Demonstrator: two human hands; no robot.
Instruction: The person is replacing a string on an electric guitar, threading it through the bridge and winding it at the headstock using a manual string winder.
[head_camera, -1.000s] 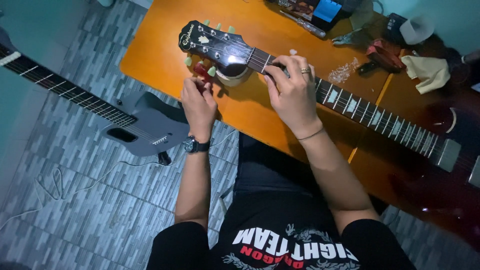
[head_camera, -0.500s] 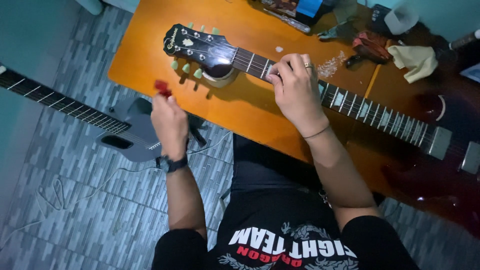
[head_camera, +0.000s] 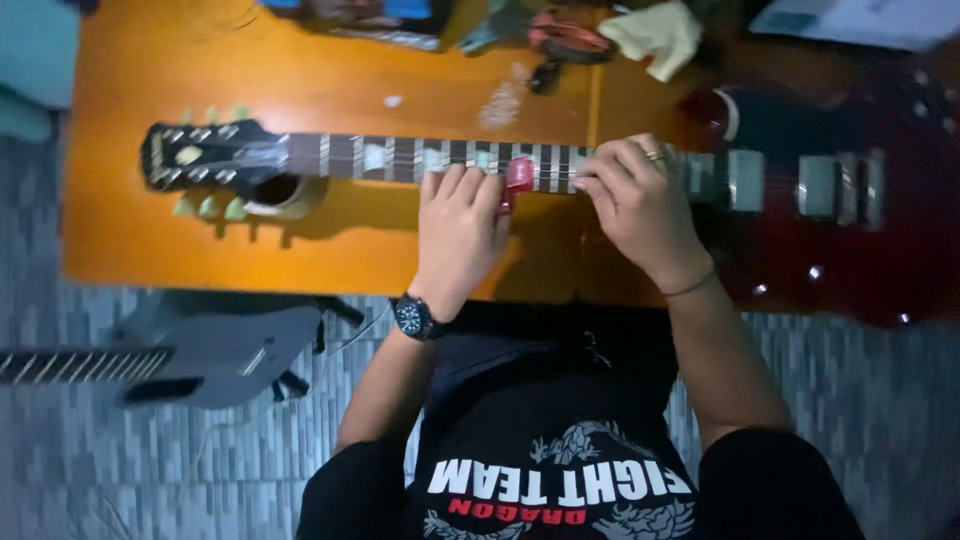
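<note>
A dark red electric guitar (head_camera: 830, 250) lies across an orange table (head_camera: 120, 230), its black headstock (head_camera: 195, 155) at the left. My left hand (head_camera: 458, 232) holds a small red tool (head_camera: 518, 180) against the fretboard (head_camera: 400, 157) near the middle of the neck. My right hand (head_camera: 640, 205) rests on the neck just right of the tool, fingers curled onto the strings, a ring on one finger. A black watch sits on my left wrist.
A grey guitar (head_camera: 210, 355) lies on the patterned floor at lower left. Pliers with red handles (head_camera: 560, 35), a pale cloth (head_camera: 655, 35) and a dark box (head_camera: 350, 12) sit along the table's far edge.
My left hand moved with the red tool from below the headstock up onto the middle of the neck. My right hand slid along the neck toward the body. The view shifted right.
</note>
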